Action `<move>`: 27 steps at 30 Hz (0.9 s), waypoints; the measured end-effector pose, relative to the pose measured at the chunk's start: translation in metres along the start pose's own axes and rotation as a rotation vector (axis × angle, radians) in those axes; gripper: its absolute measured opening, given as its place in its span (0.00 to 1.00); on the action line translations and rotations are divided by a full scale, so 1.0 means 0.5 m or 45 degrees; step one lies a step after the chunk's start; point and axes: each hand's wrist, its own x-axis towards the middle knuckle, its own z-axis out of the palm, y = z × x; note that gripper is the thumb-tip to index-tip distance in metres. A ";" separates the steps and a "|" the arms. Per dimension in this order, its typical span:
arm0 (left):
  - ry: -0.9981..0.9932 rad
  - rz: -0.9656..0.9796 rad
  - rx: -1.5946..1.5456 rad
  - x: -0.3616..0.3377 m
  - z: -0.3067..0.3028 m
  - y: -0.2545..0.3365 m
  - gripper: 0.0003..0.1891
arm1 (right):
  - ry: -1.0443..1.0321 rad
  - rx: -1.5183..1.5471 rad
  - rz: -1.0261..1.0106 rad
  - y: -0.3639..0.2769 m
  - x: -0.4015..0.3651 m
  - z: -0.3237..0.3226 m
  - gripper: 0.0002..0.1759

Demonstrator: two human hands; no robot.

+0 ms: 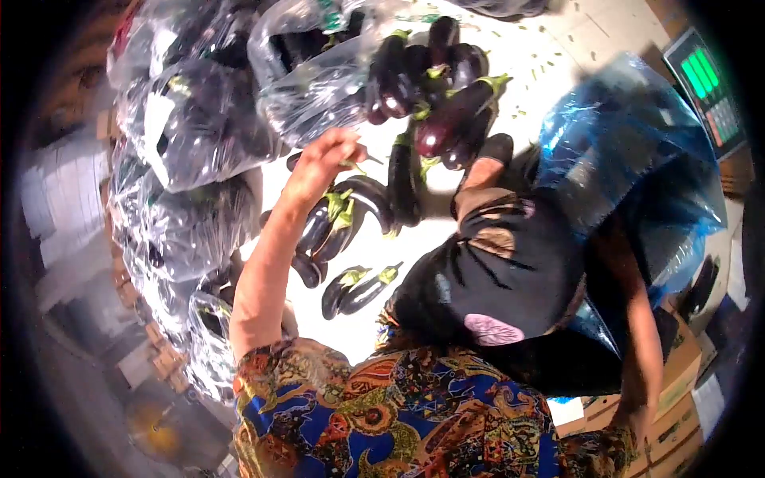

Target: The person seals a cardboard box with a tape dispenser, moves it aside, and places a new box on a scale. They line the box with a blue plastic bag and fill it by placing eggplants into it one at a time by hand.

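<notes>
My left hand (333,151) is raised over the pale floor, its fingers closed round something small; a thin grey tip and a bit of green show at the fingertips, too small to name. Below it lie several dark purple eggplants (365,291) with green caps. A larger heap of eggplants (458,119) is to its right. My right arm reaches into the opening of a blue plastic bag (617,135), where my right hand (612,243) is in dark shadow, its fingers hidden.
Clear plastic bags (211,119) full of eggplants are stacked along the left. An open clear bag (315,88) stands at the top. A scale with a green display (701,72) is at the upper right. Cardboard boxes (673,390) are at the lower right. My bent leg lies in the middle.
</notes>
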 end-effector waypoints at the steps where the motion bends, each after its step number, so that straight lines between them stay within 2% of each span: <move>1: -0.044 -0.028 0.024 -0.044 -0.088 -0.089 0.16 | 0.024 0.043 -0.025 0.014 -0.007 -0.002 0.14; 2: -0.090 -0.056 0.048 -0.091 -0.147 -0.164 0.17 | -0.113 -0.077 -0.105 0.033 -0.016 -0.006 0.15; 3: 0.079 -0.181 0.183 -0.154 -0.132 -0.189 0.15 | -0.247 -0.201 -0.180 0.053 -0.025 -0.004 0.17; 4: 0.250 -0.304 0.318 -0.228 -0.103 -0.218 0.14 | -0.264 0.072 -0.080 0.090 -0.041 0.023 0.18; 5: 0.204 -0.338 0.479 -0.288 -0.135 -0.376 0.15 | -0.298 0.343 0.024 0.118 -0.052 0.045 0.18; 6: 0.155 -0.368 0.643 -0.347 -0.166 -0.531 0.15 | -0.335 0.397 0.100 0.112 -0.058 0.035 0.19; 7: 0.103 -0.393 0.804 -0.394 -0.172 -0.622 0.15 | -0.369 0.448 0.178 0.086 -0.052 0.004 0.20; 8: 0.073 -0.310 1.037 -0.446 -0.164 -0.708 0.21 | -0.402 0.285 0.220 0.063 -0.060 -0.040 0.21; 9: 0.058 -0.225 1.274 -0.488 -0.135 -0.743 0.27 | -0.424 0.205 0.274 0.047 -0.063 -0.063 0.22; 11: 0.160 -0.437 1.452 -0.487 -0.002 -0.642 0.39 | -0.458 0.134 0.392 0.030 -0.072 -0.090 0.24; 12: 0.127 -0.568 1.589 -0.481 0.038 -0.623 0.43 | -0.487 0.128 0.435 0.031 -0.074 -0.091 0.25; 13: 0.145 -0.425 1.629 -0.476 0.063 -0.641 0.46 | -0.517 0.121 0.477 0.032 -0.075 -0.091 0.26; 16: 0.223 -0.015 1.803 -0.430 0.110 -0.670 0.43 | -0.677 0.060 0.552 0.080 -0.093 -0.049 0.28; 17: 0.304 0.072 1.777 -0.409 0.115 -0.688 0.39 | -0.730 0.043 0.581 0.098 -0.102 -0.034 0.28; 18: 0.356 0.154 1.618 -0.387 0.121 -0.660 0.25 | -0.719 0.068 0.599 0.111 -0.112 -0.021 0.29; 20: 0.314 0.087 1.613 -0.366 0.121 -0.687 0.23 | -0.638 0.160 0.626 0.134 -0.134 0.000 0.30; 23: 0.543 0.115 1.496 -0.342 0.109 -0.658 0.24 | -0.526 0.237 0.654 0.151 -0.161 0.015 0.29; 24: 0.502 0.075 1.396 -0.331 0.093 -0.644 0.31 | -0.539 0.208 0.655 0.153 -0.164 0.018 0.29; 26: 0.470 0.194 1.062 -0.319 0.060 -0.552 0.36 | -0.536 0.179 0.661 0.155 -0.168 0.017 0.28; 27: 0.453 0.057 1.012 -0.328 0.042 -0.529 0.38 | -0.532 0.163 0.664 0.153 -0.172 0.020 0.28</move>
